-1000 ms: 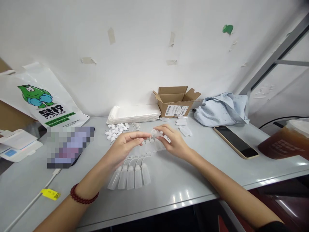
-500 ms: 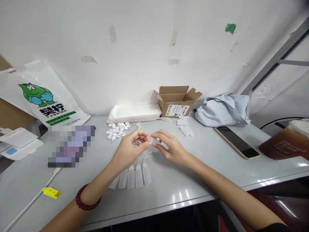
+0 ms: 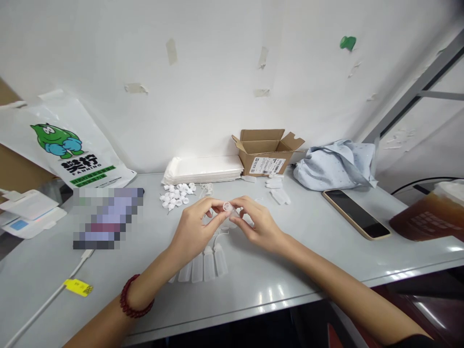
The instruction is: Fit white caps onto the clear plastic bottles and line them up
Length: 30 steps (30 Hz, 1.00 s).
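Between my two hands, above the desk, is a small translucent plastic bottle, its round end facing me. My left hand pinches this round end between thumb and fingertips. My right hand is closed round the bottle's body from the other side, hiding part of it. Below my left hand, several similar bottles with thin strips at their tops lie in a row, the leftmost partly covered by my wrist. A pile of small white caps lies beyond my left hand.
More translucent bottles lie before an open cardboard box. White flat packs are stacked by the wall. A phone, a cloth bag and a drink stand right. A blurred-out device and cable lie left.
The bottle has turned in my fingers, so its round end now faces me more directly. My left forearm has shifted slightly right; both hands keep their hold.
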Available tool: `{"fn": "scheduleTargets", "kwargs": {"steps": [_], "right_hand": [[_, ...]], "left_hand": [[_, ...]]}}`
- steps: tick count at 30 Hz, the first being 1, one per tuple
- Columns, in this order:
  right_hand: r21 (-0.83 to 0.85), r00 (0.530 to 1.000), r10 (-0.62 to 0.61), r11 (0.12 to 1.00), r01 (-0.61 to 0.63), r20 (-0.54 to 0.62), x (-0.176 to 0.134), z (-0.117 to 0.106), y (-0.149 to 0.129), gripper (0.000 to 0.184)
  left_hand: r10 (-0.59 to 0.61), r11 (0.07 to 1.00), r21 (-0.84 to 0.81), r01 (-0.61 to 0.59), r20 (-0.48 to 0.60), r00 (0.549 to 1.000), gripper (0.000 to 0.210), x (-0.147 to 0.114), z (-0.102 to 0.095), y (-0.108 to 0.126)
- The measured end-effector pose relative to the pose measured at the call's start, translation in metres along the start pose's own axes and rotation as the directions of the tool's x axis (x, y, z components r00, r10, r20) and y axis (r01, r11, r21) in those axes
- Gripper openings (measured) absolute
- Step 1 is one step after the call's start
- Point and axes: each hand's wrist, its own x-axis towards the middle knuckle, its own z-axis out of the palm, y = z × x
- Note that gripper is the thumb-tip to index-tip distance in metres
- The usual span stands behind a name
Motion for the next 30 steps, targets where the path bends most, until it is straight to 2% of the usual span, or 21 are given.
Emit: {"fn": "scheduleTargets", "kwargs": {"steps": [3,7,11,13,15,17,19,21,23,25,30], "right_hand": [[-0.001,1.000,0.027,1.000,-0.027,-0.009,-0.001,0.001,-0.001,0.022],[-0.007,0.996,0.059,0.998,-0.059,-0.065,-0.004,0.003,0.001,0.035],[-0.004,0.996,0.078,0.997,-0.078,-0.047,-0.004,0.002,0.001,0.025],[0.043,0.992,0.123,0.992,-0.121,-0.030,-0.003,0.001,-0.002,0.021],[0.168,0.975,0.220,0.962,-0.214,-0.015,0.000,-0.001,-0.005,0.021],[0.375,0.937,0.345,0.863,-0.338,0.050,0.002,-0.002,-0.007,0.022],[0.566,0.886,0.433,0.695,-0.444,0.163,0.004,-0.004,-0.009,0.024],[0.678,0.847,0.467,0.540,-0.499,0.252,0.006,-0.006,-0.009,0.025],[0.738,0.825,0.479,0.431,-0.519,0.300,0.007,-0.008,-0.009,0.026],[0.778,0.812,0.472,0.340,-0.528,0.345,0.008,-0.010,-0.008,0.027],[0.809,0.784,0.449,0.197,-0.554,0.428,0.009,-0.011,-0.007,0.028]], "left_hand": [[-0.011,1.000,-0.015,0.011,-0.007,1.000,0.010,0.001,0.001,0.000],[-0.058,0.998,-0.029,0.058,0.001,0.998,0.011,0.001,0.001,-0.001],[-0.081,0.996,-0.046,0.082,0.022,0.996,0.012,0.002,0.001,-0.001],[-0.072,0.997,-0.032,0.073,0.016,0.997,0.012,0.002,0.001,-0.001],[-0.045,0.999,-0.006,0.045,0.004,0.999,0.012,0.002,0.001,-0.001],[0.011,0.999,0.036,-0.011,-0.016,1.000,0.011,0.002,0.001,-0.001],[0.109,0.989,0.100,-0.105,-0.038,0.993,0.011,0.001,0.001,-0.002],[0.245,0.954,0.186,-0.234,-0.041,0.969,0.017,0.000,0.000,-0.003],[0.372,0.895,0.267,-0.358,0.000,0.928,0.024,-0.001,-0.001,-0.004],[0.447,0.840,0.313,-0.444,0.067,0.892,0.031,-0.001,-0.003,-0.006],[0.517,0.774,0.334,-0.538,0.157,0.842,0.045,-0.001,-0.003,-0.009]]}}
